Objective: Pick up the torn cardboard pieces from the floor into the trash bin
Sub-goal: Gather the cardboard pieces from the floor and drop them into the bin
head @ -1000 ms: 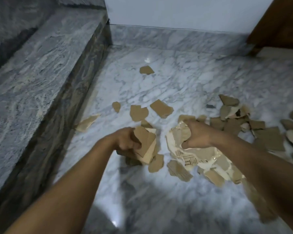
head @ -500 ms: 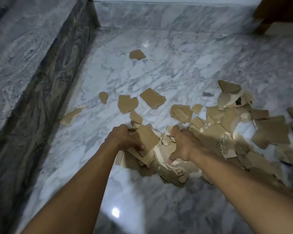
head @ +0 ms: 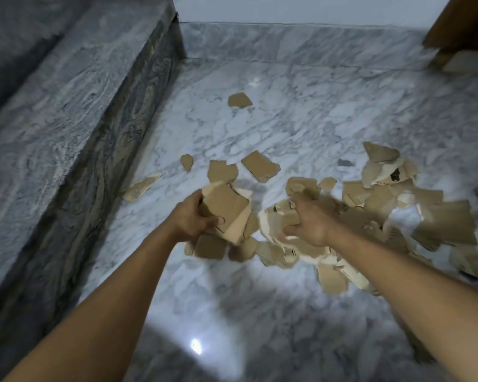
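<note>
Both hands have risen off the heap they were pressed into half a second ago, and the white wall (head: pixel 287 8) shows at the top of the view again. The left hand (head: pixel 192 220) grips a bundle of brown cardboard pieces (head: pixel 226 208), its fingers (head: pixel 198 201) curled tight round the edge. The right hand (head: pixel 313 224) holds a wad of pale printed scraps (head: pixel 273 221), fingers curled into them; motion blur hides the fingertips. Just to the right of that hand, a heap of torn cardboard (head: pixel 439 221) lies on the marble floor (head: pixel 287 128), with more scraps under both hands. Loose pieces lie beyond the hands: one far off near the wall (head: pixel 239 100), a squarish one (head: pixel 260 166), a small one (head: pixel 186 162), and a sliver (head: pixel 142 186) beside the grey stone step (head: pixel 66 106) on the left. A wooden door (head: pixel 464 20) stands at the upper right.
</note>
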Available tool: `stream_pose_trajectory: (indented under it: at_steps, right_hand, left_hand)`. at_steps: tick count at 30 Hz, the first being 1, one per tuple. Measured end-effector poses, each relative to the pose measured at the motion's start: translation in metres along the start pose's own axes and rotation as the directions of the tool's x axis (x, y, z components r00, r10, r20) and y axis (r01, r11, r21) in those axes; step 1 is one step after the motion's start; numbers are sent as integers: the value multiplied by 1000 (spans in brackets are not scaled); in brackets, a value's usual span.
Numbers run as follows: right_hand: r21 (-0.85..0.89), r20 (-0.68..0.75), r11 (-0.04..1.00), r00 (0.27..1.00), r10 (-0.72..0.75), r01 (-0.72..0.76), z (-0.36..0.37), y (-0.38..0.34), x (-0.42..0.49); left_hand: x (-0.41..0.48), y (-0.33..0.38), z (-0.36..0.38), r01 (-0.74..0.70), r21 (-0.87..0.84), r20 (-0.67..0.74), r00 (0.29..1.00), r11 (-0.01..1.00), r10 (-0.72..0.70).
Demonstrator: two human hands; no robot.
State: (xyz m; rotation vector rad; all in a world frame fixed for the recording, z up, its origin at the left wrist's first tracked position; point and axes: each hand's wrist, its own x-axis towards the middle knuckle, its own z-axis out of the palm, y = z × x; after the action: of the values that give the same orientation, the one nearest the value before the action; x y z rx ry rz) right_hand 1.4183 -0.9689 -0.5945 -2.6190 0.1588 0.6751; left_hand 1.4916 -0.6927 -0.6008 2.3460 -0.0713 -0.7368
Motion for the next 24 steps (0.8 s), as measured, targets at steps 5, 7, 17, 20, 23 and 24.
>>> stream_pose_trajectory:
  at_steps: [5, 7, 17, 20, 23, 24]
  right_hand:
    - [142, -30, 989, 999, -32, 36, -42, -11, 0]
    - [52, -31, 995, 996, -83, 85, -48, -20, -1]
    - [-198, 126, 978, 991, -48, 73, 9, -43, 5]
    - [-291, 91, 953, 994, -60, 84, 41, -49, -1]
    - [-327, 90, 939, 992, -84, 109, 52, -54, 2]
    - [-299, 92, 947, 992, -89, 113, 53, -55, 5]
  left_hand:
    - [-17, 1, -40, -81, -327, -68, 996, 942, 62]
    - [-24, 7, -46, -62, -297, -32, 998, 953, 55]
    - [-38, -9, -7, 3, 51, 22, 1000, 999, -5]
    - [-42, -18, 11, -9, 50, -27, 1000, 999, 10]
    - [-41, -27, 13, 4, 21, -12, 1000, 1000, -4]
    - [-40, -29, 11, 8, 24, 1, 1000, 1000, -8]
